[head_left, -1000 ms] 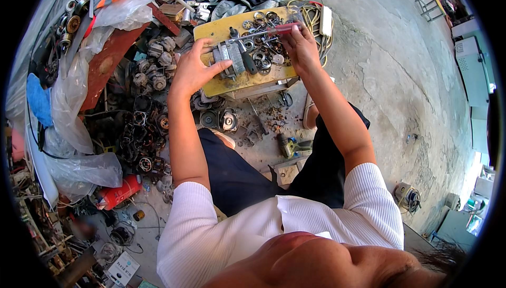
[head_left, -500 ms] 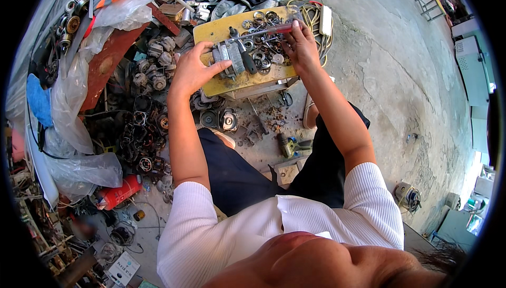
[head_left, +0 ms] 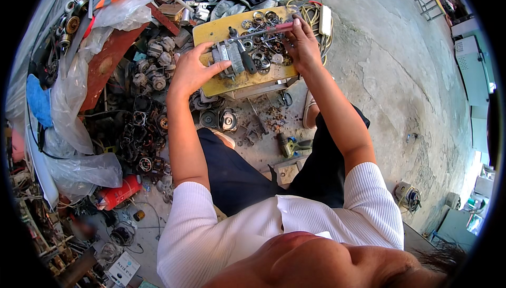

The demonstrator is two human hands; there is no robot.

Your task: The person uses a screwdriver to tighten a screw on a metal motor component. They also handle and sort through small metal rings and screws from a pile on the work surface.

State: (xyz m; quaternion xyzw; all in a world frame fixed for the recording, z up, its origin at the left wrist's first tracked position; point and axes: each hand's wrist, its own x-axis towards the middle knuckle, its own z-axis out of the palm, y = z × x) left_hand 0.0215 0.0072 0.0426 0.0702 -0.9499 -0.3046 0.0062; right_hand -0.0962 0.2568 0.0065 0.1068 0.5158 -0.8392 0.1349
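by the left hand (head_left: 190,72), with its fingers curved wide around the left end, a grey ribbed metal motor housing (head_left: 230,59) is held on the worn yellow tabletop (head_left: 253,82) and is best kept firmly pinned. a red-handled, long steel screwdriver (head_left: 279,27) is gripped by the closed fingers of the right hand (head_left: 304,45); its shaft is best steadied against slipping. dull ridges, dark round metal rings (head_left: 259,56) and a smooth handle are seen.

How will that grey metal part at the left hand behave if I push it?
The grey metal part looks chunky and metallic, so it's probably stiff and heavy for its size. Its rounded-looking body might roll without the left hand steadying it. The flat yellow board beneath may let it slide.
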